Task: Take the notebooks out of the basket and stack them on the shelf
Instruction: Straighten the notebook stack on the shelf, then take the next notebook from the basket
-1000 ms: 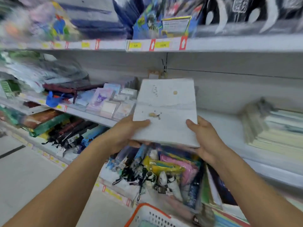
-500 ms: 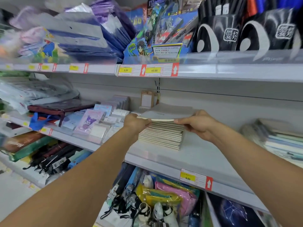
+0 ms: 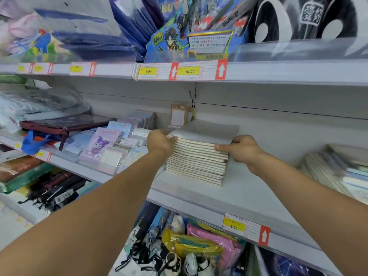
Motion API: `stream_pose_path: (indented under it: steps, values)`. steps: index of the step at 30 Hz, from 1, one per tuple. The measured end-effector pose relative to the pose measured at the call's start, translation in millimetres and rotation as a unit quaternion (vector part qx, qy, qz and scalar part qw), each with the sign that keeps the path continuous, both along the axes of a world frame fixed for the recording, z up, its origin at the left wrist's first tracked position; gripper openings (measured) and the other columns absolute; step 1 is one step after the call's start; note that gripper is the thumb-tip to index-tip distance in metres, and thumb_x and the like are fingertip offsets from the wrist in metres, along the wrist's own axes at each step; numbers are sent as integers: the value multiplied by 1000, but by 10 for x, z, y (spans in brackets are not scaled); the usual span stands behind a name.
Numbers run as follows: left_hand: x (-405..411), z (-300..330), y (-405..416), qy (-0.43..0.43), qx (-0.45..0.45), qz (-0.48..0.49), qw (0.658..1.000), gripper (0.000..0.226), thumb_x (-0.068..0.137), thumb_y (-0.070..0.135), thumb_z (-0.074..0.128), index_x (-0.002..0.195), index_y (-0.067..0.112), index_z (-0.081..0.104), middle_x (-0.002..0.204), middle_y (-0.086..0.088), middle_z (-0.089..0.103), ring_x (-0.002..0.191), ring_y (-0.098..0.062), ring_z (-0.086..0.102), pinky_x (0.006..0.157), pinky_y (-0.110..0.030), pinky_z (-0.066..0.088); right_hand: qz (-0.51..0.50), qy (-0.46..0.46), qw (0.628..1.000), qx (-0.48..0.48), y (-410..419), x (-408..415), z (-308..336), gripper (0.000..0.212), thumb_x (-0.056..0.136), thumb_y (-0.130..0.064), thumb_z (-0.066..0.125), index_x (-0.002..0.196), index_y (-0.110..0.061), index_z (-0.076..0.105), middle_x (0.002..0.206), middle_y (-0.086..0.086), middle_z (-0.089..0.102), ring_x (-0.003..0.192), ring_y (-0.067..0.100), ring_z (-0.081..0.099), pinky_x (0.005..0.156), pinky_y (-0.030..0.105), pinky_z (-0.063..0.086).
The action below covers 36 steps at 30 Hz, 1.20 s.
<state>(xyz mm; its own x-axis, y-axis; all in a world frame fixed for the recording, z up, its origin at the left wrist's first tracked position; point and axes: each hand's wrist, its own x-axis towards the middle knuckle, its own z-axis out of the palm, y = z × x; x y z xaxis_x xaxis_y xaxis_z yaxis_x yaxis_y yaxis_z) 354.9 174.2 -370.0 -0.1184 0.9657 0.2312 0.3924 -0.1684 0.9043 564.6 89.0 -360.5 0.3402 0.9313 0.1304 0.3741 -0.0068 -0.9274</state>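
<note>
**Both hands on the notebook stack**

A stack [image 3: 197,160] of pale notebooks sat on the middle shelf [image 3: 245,188], close to the centre of the view, its grey top cover lying flat. The left hand [image 3: 160,143] was at the stack's 9 o'clock side, fingers curled around the upper left corner with the thumb on the top cover. The right hand [image 3: 244,149] was at the 3 o'clock side, fingers pressed against the edges of the upper notebooks, half closed, with the thumb near the top cover's corner. Whether either hand gripped or merely steadied the stack could not be told. Card packs [image 3: 103,145] lay just beside the stack at 9 o'clock. A second pile [image 3: 334,172], blurred, stood well apart at 3 o'clock. A price tag [image 3: 246,229] hung on the shelf edge at 5 o'clock. The basket was out of view.
</note>
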Motion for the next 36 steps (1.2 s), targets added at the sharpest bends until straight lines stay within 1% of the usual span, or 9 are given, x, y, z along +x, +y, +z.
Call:
stream_pose_path:
  steps: [7,11,14,16,20,24,27,32,36]
  values:
    - [-122,-200,-318,-28,101,-46,993,44,93,24,64,134,11,52,117,-5,59,105,-19,58,88,-23,47,-109,-145,979,89,-243,-186,-104,59,84,-40,74,129,-8,52,131,11,52,112,24,55,96,33,47]
    - [-270,-1089,-1179,-29,193,-38,980,17,93,22,60,108,13,61,83,6,62,74,0,57,70,-14,46,-88,-179,934,295,-1190,-790,-1039,20,92,-29,63,106,-14,62,102,2,60,84,12,59,70,22,47]
    - [-504,-2257,-1855,44,22,-69,996,9,89,24,65,92,15,65,76,-1,66,71,-13,63,69,-29,51,95,-143,985,34,-1698,-1154,-2406,20,89,-29,67,76,-17,60,67,-2,60,59,10,54,58,30,43]
    - [-756,-2947,-2296,147,-162,-74,973,20,86,28,69,99,13,68,90,-7,71,88,-23,68,79,-29,50,148,-118,960,-208,-1992,-1254,-3235,41,83,-33,75,59,-19,45,56,-1,43,52,12,41,55,32,32]
    - [-1178,-3711,-2924,292,-378,-86,874,43,88,30,65,125,9,59,124,-14,64,115,-31,59,91,-31,46,-7,14,902,-431,-2571,-1275,-4112,35,71,-41,84,68,-18,58,68,0,58,61,12,58,57,33,49]
    - [-1157,-3945,-3155,357,-409,-154,826,47,94,31,55,135,8,49,138,-12,54,126,-29,51,102,-32,41,-77,107,874,-467,-2818,-1481,-4366,65,60,-50,87,104,-8,62,93,8,68,74,21,68,58,31,58]
    - [-1115,-4013,-3268,380,-440,-198,789,47,97,28,48,139,7,43,146,-14,45,133,-28,43,107,-31,34,-93,87,885,-448,-2808,-1639,-4487,57,59,-49,88,102,-15,70,100,5,73,75,19,68,64,29,56]
    - [-1146,-3999,-3229,341,-460,-194,796,50,94,23,49,141,8,41,145,-14,44,132,-30,44,105,-32,36,-75,44,890,-448,-2715,-1651,-4546,44,68,-40,86,101,-15,70,95,5,69,88,25,69,69,27,51]
    - [-1140,-3990,-3200,293,-447,-170,828,59,90,30,63,142,10,42,143,-11,48,129,-29,47,105,-34,40,-44,20,887,-460,-2687,-1483,-4546,32,78,-29,82,71,-12,56,72,5,61,76,25,66,61,28,50]
